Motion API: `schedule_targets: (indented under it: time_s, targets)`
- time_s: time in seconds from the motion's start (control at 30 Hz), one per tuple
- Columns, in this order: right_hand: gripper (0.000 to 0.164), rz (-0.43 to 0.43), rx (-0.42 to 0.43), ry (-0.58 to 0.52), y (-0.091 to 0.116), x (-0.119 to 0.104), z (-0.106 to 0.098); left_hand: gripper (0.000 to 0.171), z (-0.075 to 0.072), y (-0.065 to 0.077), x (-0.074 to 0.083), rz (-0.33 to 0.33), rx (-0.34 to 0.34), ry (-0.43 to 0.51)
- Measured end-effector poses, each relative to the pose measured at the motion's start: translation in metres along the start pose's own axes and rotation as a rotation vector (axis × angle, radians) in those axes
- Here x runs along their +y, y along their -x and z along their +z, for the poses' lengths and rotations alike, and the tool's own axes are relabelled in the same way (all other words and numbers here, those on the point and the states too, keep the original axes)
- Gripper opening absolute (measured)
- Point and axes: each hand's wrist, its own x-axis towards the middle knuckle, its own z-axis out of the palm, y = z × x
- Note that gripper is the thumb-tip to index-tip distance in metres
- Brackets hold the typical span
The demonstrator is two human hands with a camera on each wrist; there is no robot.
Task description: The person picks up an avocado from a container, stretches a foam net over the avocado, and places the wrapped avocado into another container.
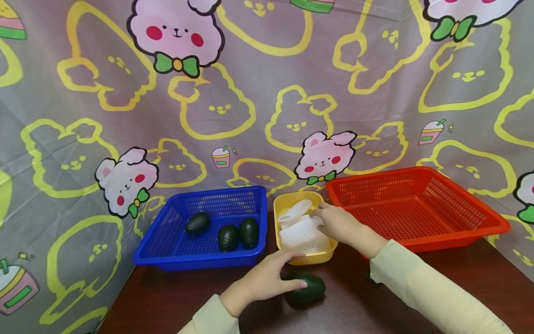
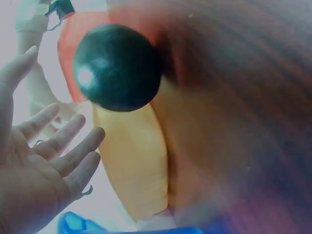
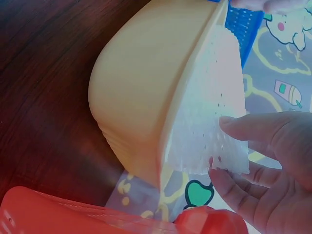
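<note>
A dark green avocado (image 1: 308,288) lies on the table in front of the yellow basket (image 1: 302,260). My left hand (image 1: 271,277) is beside it, thumb reaching over it in the head view; in the left wrist view the fingers are extended, apart from the avocado (image 2: 117,68). White foam net sleeves (image 1: 304,236) lie in the yellow basket. My right hand (image 1: 337,223) is at their right side. In the right wrist view its thumb lies in front of a foam net sleeve (image 3: 209,102) and its fingers behind the edge, pinching it.
Left of the yellow basket stands a blue basket (image 1: 200,263) holding several avocados (image 1: 228,237). A red basket (image 1: 417,218) stands on the right. A patterned cloth (image 1: 258,93) hangs behind the brown table (image 1: 350,306).
</note>
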Motion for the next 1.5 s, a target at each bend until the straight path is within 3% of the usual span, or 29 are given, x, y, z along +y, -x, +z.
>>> schedule_targets:
  time_s: [0.3,0.63,1.03,1.33,1.5]
  targets:
    - [0.034,0.018,-0.004,-0.006,0.006,-0.007,-0.012,0.046,-0.022,-0.002,0.010,0.021,0.147,0.014]
    - [0.037,-0.049,0.043,0.001,0.016,-0.012,-0.020,0.044,-0.038,-0.007,0.014,0.073,0.355,-0.038]
    - [0.038,-0.144,0.097,-0.019,0.039,-0.026,-0.031,0.053,-0.033,-0.012,0.011,0.029,0.323,-0.041]
    - [0.039,-0.265,0.196,-0.043,0.054,-0.033,-0.030,0.039,-0.026,-0.011,0.011,-0.025,0.291,-0.032]
    - [0.049,-0.259,0.285,-0.095,0.059,-0.030,-0.029,0.030,-0.023,-0.011,0.010,-0.011,0.319,-0.033]
